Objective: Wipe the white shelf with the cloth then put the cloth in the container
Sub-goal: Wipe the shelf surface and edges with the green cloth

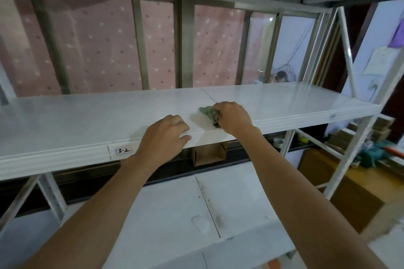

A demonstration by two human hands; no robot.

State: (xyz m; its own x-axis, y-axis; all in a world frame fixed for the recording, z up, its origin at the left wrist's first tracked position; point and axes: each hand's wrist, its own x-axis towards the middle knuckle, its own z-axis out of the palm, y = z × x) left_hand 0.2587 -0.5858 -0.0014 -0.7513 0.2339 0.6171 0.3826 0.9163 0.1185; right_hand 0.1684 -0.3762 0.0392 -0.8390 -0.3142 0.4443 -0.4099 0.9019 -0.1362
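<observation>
Step in hand: wiping the white shelf [87,116]. Best done with flat, even pressure in overlapping passes, the free hand bracing the front edge. Right hand [232,117], centre of frame, has its fingers curled and clamped on the bunched green cloth [208,113], which pokes out left of the knuckles, touching the shelf. Left hand [164,135] rests on the edge, fingers loosely together, holding nothing. No container identified.

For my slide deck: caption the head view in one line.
Right hand presses a green cloth onto the white shelf while the left hand rests on its front edge.
</observation>
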